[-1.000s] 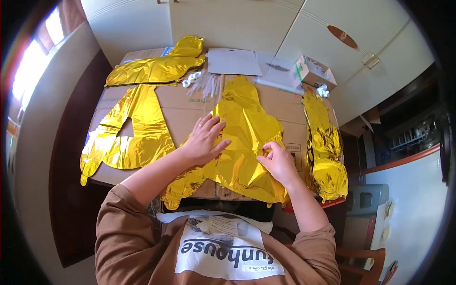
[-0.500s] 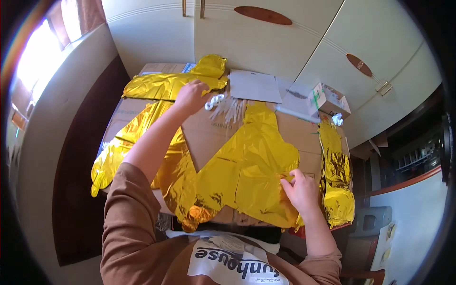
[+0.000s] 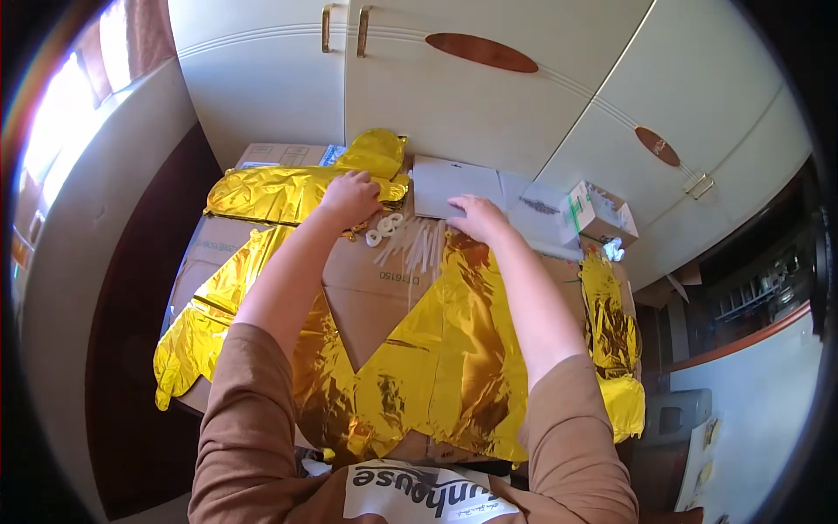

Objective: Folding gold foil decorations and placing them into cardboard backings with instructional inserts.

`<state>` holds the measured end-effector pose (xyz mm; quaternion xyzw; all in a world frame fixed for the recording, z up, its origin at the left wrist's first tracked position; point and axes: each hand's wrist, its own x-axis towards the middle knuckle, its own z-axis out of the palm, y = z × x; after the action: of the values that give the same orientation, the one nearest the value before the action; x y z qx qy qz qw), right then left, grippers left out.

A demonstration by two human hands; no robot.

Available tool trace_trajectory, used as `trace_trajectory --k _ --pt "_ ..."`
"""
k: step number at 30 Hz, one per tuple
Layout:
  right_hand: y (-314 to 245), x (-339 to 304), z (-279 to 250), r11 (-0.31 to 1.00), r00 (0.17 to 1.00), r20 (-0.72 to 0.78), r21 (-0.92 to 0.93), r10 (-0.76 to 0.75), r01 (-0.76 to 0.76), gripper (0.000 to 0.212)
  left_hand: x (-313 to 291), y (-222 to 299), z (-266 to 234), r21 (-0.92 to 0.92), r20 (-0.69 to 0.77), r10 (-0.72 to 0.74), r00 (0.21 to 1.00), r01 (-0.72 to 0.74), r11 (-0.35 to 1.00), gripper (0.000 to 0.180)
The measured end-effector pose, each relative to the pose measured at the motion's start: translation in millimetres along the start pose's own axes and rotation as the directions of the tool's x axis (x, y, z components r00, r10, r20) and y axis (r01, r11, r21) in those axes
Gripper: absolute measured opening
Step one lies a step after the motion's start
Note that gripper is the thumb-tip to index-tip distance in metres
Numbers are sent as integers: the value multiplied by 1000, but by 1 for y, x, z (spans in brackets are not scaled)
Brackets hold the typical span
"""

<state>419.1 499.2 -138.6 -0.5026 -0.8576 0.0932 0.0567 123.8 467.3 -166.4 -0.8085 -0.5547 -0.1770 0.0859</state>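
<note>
My left hand (image 3: pixel 351 199) rests over the near right edge of a gold foil balloon (image 3: pixel 275 194) lying flat at the far left. Its fingers are bent down and together, and the fingertips are hidden. Just right of it lie white rings (image 3: pixel 384 229) and a fan of clear plastic straws (image 3: pixel 423 246). My right hand (image 3: pixel 477 218) reaches over the top of a large gold foil balloon (image 3: pixel 476 323), thumb and fingers apart. Those fingers are at the near edge of a pale flat board (image 3: pixel 445 179). Another gold balloon (image 3: pixel 214 314) spreads at the left.
Cardboard (image 3: pixel 371 301) covers the table. At the back right stands an open small box (image 3: pixel 601 214) with a crumpled white piece (image 3: pixel 614 250) beside it. A folded gold balloon (image 3: pixel 609 323) lies along the right edge. Cream cabinet doors (image 3: pixel 471 105) rise behind.
My right hand has moved from the near right of the large balloon up to its far top. My left hand has lowered onto the balloon edge. The view has shifted slightly.
</note>
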Motion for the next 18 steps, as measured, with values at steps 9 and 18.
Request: trace_trajectory --k 9,18 --pt "5 27 -2 919 968 -2 -316 -249 236 23 7 4 -6 170 100 62 993 -78 982 33" --pt "-5 27 -5 880 967 1 -416 -254 231 22 6 3 -1 83 50 -4 999 0 997 30"
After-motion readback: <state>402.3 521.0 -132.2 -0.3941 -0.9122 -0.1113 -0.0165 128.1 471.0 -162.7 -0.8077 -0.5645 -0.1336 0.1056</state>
